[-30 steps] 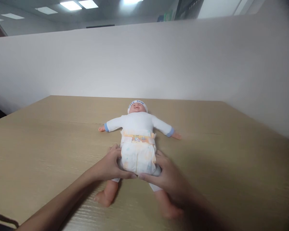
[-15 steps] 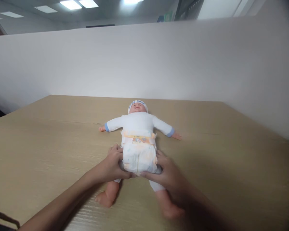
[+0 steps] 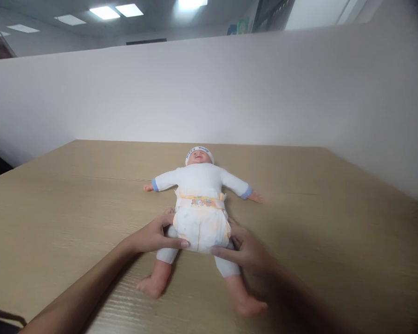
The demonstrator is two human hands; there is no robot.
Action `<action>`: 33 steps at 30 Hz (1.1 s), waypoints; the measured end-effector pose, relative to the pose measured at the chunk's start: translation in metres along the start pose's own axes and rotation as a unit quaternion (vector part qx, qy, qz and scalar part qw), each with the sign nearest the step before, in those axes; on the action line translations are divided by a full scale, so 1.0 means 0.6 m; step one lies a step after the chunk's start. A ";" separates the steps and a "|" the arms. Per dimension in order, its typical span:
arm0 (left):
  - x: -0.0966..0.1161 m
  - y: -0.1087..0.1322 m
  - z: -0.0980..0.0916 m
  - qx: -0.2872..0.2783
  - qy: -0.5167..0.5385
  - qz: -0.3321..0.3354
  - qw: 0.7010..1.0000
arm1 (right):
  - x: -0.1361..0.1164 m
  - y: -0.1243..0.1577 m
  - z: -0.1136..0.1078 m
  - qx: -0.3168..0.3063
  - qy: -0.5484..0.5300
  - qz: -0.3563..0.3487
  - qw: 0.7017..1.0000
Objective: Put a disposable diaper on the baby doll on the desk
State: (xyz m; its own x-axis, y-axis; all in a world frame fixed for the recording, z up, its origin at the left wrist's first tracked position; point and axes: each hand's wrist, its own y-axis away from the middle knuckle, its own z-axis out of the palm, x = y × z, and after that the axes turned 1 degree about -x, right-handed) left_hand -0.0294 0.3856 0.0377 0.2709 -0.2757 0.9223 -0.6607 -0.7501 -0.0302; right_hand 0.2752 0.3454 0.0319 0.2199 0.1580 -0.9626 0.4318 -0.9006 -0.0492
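Observation:
A baby doll [image 3: 200, 176] in a white suit with blue cuffs lies on its back, its head away from me and its legs spread toward me. Around its hips is a white diaper [image 3: 200, 232], closed by a printed waist tape [image 3: 202, 202]. My left hand [image 3: 158, 234] grips the diaper's leg edge on the left, thumb on the front near the crotch and fingers at the side. On the opposite edge my right hand [image 3: 242, 246] holds likewise, its thumb by the crotch. Some fingertips of both hands are hidden behind the diaper and the doll's thighs.
The doll lies on a light wood-look table [image 3: 90, 204]. A white partition [image 3: 195, 93] rises behind the table's far edge and along the right. A dark object with a strap-like loop [image 3: 5, 315] shows at the lower left corner.
My thumbs have moved apart from the crotch toward the sides. The diaper's leg edges now spread wider, and more of the doll's left-side thigh shows.

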 end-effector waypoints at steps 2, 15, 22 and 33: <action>-0.005 0.001 0.001 0.011 0.026 0.002 1.000 | 0.002 0.000 -0.002 0.001 -0.002 -0.015 1.000; -0.007 -0.004 0.010 0.054 0.306 -0.069 0.948 | 0.007 -0.004 -0.012 0.007 -0.072 0.025 0.997; -0.018 -0.004 0.001 0.078 0.310 -0.078 0.944 | 0.006 -0.015 -0.034 0.028 -0.077 0.067 0.994; -0.023 -0.004 -0.017 0.171 0.184 -0.053 0.966 | 0.018 -0.021 -0.051 0.142 0.032 0.029 0.989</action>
State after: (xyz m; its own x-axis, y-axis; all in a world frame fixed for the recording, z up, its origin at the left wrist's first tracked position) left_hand -0.0384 0.3972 0.0288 0.0162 -0.0011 0.9999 -0.3549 -0.9349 0.0047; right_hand 0.2986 0.3708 0.0305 0.2966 0.1209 -0.9473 0.1551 -0.9849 -0.0771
